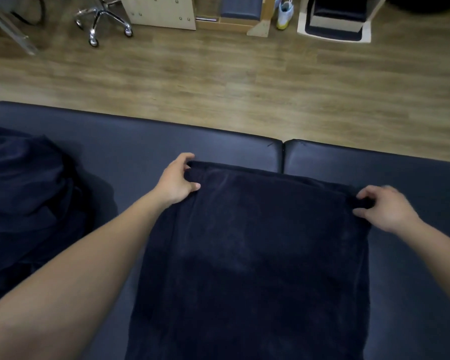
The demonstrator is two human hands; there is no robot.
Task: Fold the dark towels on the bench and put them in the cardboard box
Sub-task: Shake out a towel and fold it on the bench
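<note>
I see one dark towel (252, 255) spread flat along the middle of the worktop (140, 141). Its far edge lies short of the worktop's far edge, and its near end runs out of view toward the near edge. My left hand (176, 181) pinches the towel's far left corner between thumb and curled fingers. My right hand (385, 210) pinches the far right corner likewise. A heap of dark towels (29, 198) lies at the worktop's left end, apart from the spread one.
</note>
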